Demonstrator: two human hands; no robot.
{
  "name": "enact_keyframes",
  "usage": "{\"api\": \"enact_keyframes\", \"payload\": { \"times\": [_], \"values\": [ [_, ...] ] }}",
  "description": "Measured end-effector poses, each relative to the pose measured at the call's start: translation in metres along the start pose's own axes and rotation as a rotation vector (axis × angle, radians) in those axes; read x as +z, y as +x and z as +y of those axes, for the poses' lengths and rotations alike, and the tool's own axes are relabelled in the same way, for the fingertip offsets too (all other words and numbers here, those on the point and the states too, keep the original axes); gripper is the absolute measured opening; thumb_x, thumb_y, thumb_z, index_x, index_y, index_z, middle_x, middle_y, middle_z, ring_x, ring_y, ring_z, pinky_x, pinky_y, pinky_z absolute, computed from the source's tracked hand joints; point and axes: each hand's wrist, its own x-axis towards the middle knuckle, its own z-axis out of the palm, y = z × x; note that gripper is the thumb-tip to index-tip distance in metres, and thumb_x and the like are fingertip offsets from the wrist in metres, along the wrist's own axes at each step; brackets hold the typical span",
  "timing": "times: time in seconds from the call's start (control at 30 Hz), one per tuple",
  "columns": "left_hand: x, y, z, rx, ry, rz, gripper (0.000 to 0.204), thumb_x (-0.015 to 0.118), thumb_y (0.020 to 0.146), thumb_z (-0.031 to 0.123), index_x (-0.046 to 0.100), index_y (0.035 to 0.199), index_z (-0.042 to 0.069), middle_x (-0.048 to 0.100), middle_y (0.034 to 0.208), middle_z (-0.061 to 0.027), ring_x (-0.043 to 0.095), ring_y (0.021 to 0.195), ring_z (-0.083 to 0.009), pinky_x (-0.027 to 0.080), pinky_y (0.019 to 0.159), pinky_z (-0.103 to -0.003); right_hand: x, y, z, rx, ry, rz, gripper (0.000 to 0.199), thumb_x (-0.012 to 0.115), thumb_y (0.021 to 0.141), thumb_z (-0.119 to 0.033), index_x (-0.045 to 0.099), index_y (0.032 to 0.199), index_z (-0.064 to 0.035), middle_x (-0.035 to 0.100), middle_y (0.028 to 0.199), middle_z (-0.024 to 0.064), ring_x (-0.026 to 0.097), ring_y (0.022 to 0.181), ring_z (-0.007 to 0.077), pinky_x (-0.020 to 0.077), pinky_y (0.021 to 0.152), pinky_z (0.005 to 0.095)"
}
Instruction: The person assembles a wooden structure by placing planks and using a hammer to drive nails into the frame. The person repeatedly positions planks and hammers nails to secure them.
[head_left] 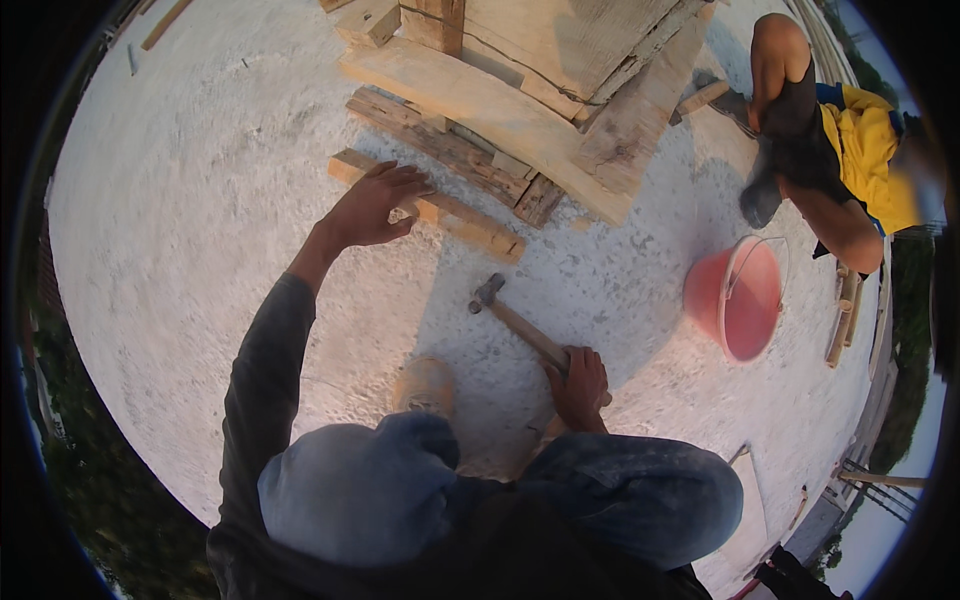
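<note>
My right hand (pixel 580 385) is closed around the wooden handle of a hammer (pixel 525 333). The hammer's metal head points away from me, low over the concrete. My left hand (pixel 380 205) reaches over a short wooden batten (pixel 470 228), its fingers stretched out and the thumb apart. It covers the middle of the batten; whether it touches the wood I cannot tell. Just beyond the batten, a weathered timber (pixel 440 145) lies under the edge of a wooden formwork box (pixel 560 60).
A red bucket (pixel 735 300) with a wire handle stands to the right. Behind it a co-worker in a yellow top (pixel 862 150) squats beside the formwork. Some wooden poles (pixel 843 318) lie at the far right. Pale rough concrete (pixel 200 250) spreads to the left.
</note>
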Motion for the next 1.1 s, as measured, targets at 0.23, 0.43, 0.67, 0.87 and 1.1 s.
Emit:
{"api": "enact_keyframes", "payload": {
  "times": [0.23,0.43,0.67,0.87,1.1],
  "values": [
    [0.020,-0.037,0.012,-0.106,0.038,-0.031,0.090,0.076,0.091,0.072,0.054,0.158,0.016,0.051,0.162,-0.0107,0.040,0.157,-0.0341,0.024,0.135,-0.059,-0.051,0.030,0.005,0.066,0.256,-0.158,0.043,0.072,0.107,-0.036,0.059,0.131,-0.0034,0.073,0.098,0.0223,0.075,0.088,0.0467,0.0576,0.076,0.0548],
    [0.051,-0.042,0.022,-0.141,0.085,0.197,0.107,0.071,0.085,0.086,0.050,0.161,0.014,0.046,0.165,-0.0127,0.033,0.161,-0.0371,0.019,0.136,-0.060,-0.092,0.086,-0.039,-0.232,0.373,-0.081,0.045,0.070,0.108,-0.031,0.054,0.139,-0.0032,0.073,0.089,0.0221,0.074,0.079,0.0470,0.0580,0.071,0.0522],
    [0.057,-0.044,0.018,-0.161,0.032,0.201,0.104,0.075,0.085,0.082,0.052,0.159,0.013,0.048,0.162,-0.0132,0.033,0.161,-0.0367,0.019,0.136,-0.061,-0.108,0.117,-0.035,-0.155,0.137,-0.066,0.040,0.068,0.110,-0.033,0.055,0.131,-0.0018,0.072,0.082,0.0214,0.073,0.074,0.0457,0.0568,0.066,0.0522],
    [0.052,-0.043,0.022,-0.193,0.006,0.182,0.096,0.085,0.083,0.069,0.053,0.156,0.015,0.050,0.160,-0.0117,0.035,0.160,-0.0346,0.018,0.137,-0.059,-0.081,0.117,-0.017,-0.026,0.140,-0.114,0.036,0.059,0.115,-0.037,0.057,0.114,-0.0009,0.066,0.073,0.0238,0.069,0.068,0.0467,0.0505,0.060,0.0521],
    [0.061,-0.044,0.019,-0.182,-0.001,0.242,0.098,0.089,0.080,0.064,0.052,0.156,0.015,0.050,0.158,-0.0105,0.035,0.160,-0.0340,0.018,0.138,-0.058,-0.096,0.099,-0.025,-0.466,0.476,0.171,0.044,0.059,0.114,-0.046,0.058,0.104,-0.0028,0.056,0.066,-0.0003,0.055,0.056,0.0130,0.0406,0.051,0.0309]
  ]
}}
